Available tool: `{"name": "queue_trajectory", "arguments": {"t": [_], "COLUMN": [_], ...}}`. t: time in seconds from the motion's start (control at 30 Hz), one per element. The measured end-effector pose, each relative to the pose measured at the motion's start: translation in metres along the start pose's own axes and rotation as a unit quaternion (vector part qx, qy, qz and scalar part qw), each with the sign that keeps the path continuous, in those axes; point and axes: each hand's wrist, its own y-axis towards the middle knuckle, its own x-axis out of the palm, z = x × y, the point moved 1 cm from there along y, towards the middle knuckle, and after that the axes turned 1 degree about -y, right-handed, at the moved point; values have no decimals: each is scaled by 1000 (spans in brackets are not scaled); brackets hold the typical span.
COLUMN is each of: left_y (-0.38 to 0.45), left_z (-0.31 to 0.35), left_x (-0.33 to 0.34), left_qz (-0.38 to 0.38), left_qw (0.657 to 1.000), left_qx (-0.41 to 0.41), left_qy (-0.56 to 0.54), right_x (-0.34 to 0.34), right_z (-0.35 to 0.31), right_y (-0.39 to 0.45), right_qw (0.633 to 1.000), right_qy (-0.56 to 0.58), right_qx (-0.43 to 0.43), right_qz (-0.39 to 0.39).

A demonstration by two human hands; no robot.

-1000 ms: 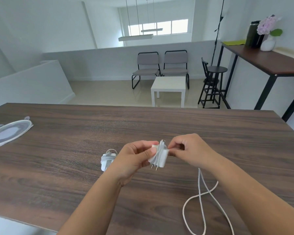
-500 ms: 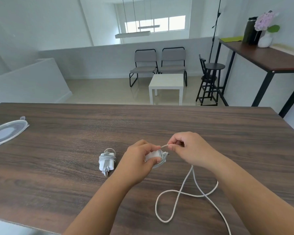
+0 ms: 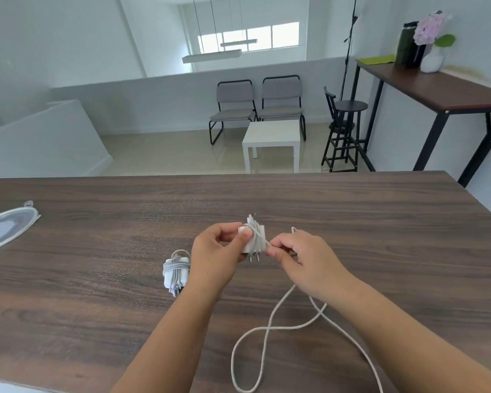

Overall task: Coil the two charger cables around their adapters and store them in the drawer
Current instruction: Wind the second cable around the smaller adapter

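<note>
Nearest, at 6 o'clock: loose cable (image 3: 262,340) lies slack on the table (image 3: 97,279) in a crossed loop, running up under the right hand; most of its length looks unwound. Mid-frame: left hand (image 3: 214,258) grips the second adapter (image 3: 253,239) just above the table, fingers curled round its left side, prongs pointing toward the person; a few turns of cable cross its body. Right hand (image 3: 301,259) at 3 o'clock of the adapter, touching it; thumb and fingers pinch the cable where it leaves the wrap, taut between pinch and adapter. At 9 o'clock of the left hand, just beside the wrist: first adapter (image 3: 175,272) lies on the table, cable fully wound round it; judged done. Far left edge: a clear round lid (image 3: 3,231), well apart. Beyond the table: white side table (image 3: 271,134), two chairs (image 3: 258,103). No drawer in view. Judgement: roughly halfway; one charger coiled, second barely started; left to do: wind the remaining slack, then stow both.
</note>
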Motion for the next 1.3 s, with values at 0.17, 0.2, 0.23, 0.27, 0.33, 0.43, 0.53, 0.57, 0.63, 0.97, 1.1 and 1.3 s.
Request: {"name": "queue_trajectory", "arguments": {"t": [0.17, 0.2, 0.23, 0.27, 0.33, 0.43, 0.53, 0.57, 0.63, 0.97, 1.1, 1.3], "left_y": [4, 4, 4, 4, 1, 0, -3, -3, -6, -9, -11, -8], "left_z": [14, 16, 17, 18, 18, 16, 15, 14, 14, 15, 17, 19], "left_x": [-4, -6, -6, -6, -6, -6, -4, -3, 1, 2, 6, 7], "left_qz": [11, 4, -6, -16, -31, -39, -67, -86, -138, -204, -180, -110], "left_qw": [973, 967, 962, 957, 950, 945, 941, 940, 939, 931, 927, 919], "left_qx": [-95, -105, -114, -122, -137, -152, -164, -169, -175, -187, -190, -203], "left_qy": [-208, -232, -249, -262, -279, -288, -290, -284, -261, -237, -270, -319], "right_x": [12, 15, 16, 17, 16, 14, 11, 9, 4, -10, -11, -17], "right_z": [8, 10, 12, 15, 21, 27, 27, 26, 23, 31, 34, 26], "right_y": [-6, -7, -7, -7, -7, -7, -3, -1, 4, 11, 8, 5], "right_qw": [998, 999, 999, 999, 998, 995, 996, 998, 992, 846, 853, 882], "right_qy": [-40, -27, -5, 16, 24, -14, -24, -6, 101, 482, 471, 441], "right_qx": [-27, -24, -22, -18, -8, 21, 27, 34, 70, 192, 162, 125], "right_qz": [30, 26, 25, 29, 51, 92, 76, 54, 4, -122, -156, -111]}}
